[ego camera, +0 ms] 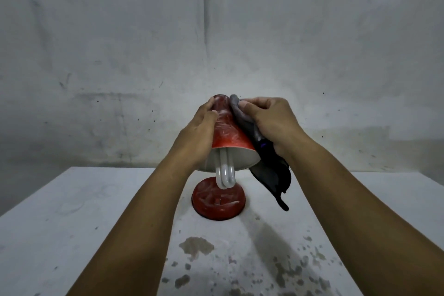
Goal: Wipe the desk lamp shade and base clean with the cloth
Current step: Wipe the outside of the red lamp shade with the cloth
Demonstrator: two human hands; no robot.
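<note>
A red desk lamp stands in the middle of the table. Its cone-shaped shade [228,127] is smeared with pale dust, and a white looped bulb [224,175] hangs out of its mouth. The round red base [217,202] below is dusty too. My left hand [199,132] lies against the shade's left side with the fingers curved round it. My right hand [271,122] grips a dark grey cloth [271,175] and presses it against the shade's right side. The cloth's loose end dangles down to the right of the base. The lamp's neck is hidden.
The table [96,211] is white and scuffed, with dark chipped patches near its front edge. Its left and right edges fall away on either side. A stained grey wall [216,31] rises close behind the lamp.
</note>
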